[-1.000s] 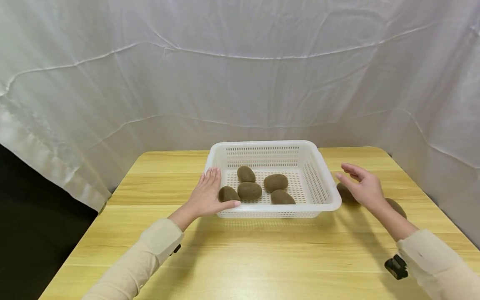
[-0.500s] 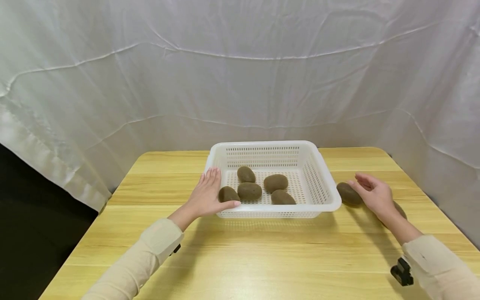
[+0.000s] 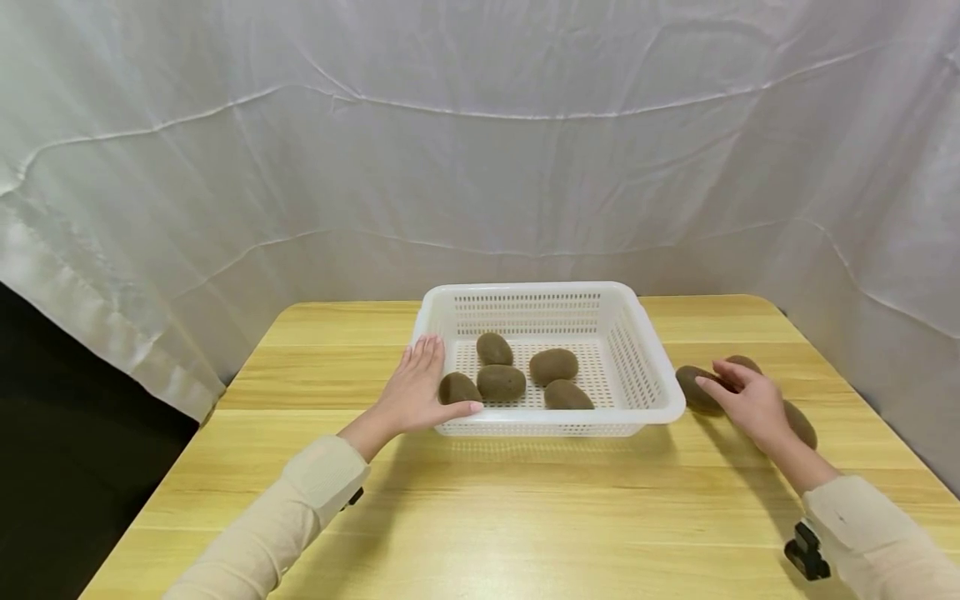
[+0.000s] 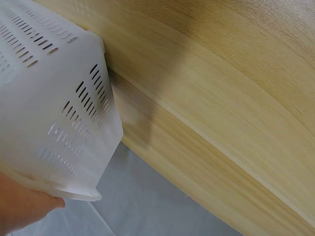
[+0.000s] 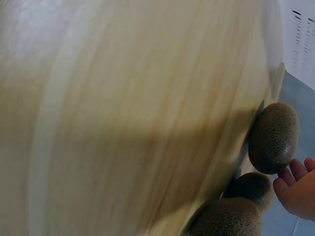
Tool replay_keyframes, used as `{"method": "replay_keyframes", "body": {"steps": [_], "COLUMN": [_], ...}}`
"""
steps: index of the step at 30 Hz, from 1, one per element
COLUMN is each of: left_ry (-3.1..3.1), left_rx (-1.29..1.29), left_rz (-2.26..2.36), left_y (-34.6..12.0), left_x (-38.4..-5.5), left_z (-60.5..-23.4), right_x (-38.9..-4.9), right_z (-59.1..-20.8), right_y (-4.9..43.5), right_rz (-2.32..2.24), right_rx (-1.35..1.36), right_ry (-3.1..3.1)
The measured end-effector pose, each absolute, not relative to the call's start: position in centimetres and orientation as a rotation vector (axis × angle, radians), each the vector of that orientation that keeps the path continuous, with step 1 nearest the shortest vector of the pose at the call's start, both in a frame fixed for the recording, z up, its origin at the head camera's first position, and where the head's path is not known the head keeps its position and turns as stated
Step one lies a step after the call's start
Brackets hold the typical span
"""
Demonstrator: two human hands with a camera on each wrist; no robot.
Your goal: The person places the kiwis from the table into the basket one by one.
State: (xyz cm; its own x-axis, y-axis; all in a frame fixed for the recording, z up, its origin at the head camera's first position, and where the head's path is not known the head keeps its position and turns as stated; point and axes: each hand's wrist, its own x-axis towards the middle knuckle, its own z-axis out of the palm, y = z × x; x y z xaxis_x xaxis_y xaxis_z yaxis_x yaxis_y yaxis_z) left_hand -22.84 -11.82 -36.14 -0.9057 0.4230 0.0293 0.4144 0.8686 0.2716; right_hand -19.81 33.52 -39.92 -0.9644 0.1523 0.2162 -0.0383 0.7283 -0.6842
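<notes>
Currently, kiwi (image 3: pixel 697 392) lies just left of right hand (image 3: pixel 753 408), toward right edge of counter (image 3: pixel 555 517); thumb and fingers apart, contact unclear. Left hand (image 3: pixel 412 392), fingers outstretched, rests on left rim of basket (image 3: pixel 577 417).

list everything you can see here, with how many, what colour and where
kiwifruit in the basket: 5, brown, on its floor
kiwifruit on the table: 3, brown, right of the basket, around the right hand
perforated plastic basket: 1, white, middle of the table towards its far edge
wood-grain table: 1, light yellow-brown, under everything
fabric curtain: count unclear, greyish white, behind the table and at its sides
dark patch: 1, black, far left; unclear what it is
wrist devices: 2, black, one by each cuff
sleeves: 2, beige, on both forearms
left hand: 1, bare, on the basket's left rim
right hand: 1, bare, among the table kiwifruit
</notes>
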Motion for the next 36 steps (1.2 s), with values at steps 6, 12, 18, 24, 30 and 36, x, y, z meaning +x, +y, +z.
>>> {"method": "replay_keyframes", "body": {"steps": [6, 12, 18, 24, 30, 36], "left_ry": [3.004, 3.002, 3.004, 3.007, 3.009, 3.012], "left_rx": [0.676, 0.676, 0.672, 0.667, 0.665, 0.667], "left_rz": [0.430, 0.439, 0.436, 0.435, 0.434, 0.432], "left_y": [-11.9, -11.9, -11.9, -11.8, -11.8, -11.8], "left_x": [-22.9, -22.9, -22.8, -22.8, -22.8, -22.8], "left_z": [-36.2, -36.1, -36.1, -36.2, -36.2, -36.2], "right_x": [-19.9, -20.1, -20.3, -20.6, -20.9, -21.1], "right_z": [-40.3, -40.6, -40.9, -41.0, -41.1, -41.4], "right_y": [33.6, 33.6, 33.2, 32.7, 32.7, 32.9], "right_rz": [0.984, 0.928, 0.880, 0.836, 0.838, 0.828], "right_rx": [-0.094, -0.078, -0.045, -0.038, -0.055, -0.046], "right_ry": [-2.732, -2.804, -2.864, -2.826, -2.838, -2.901]}}
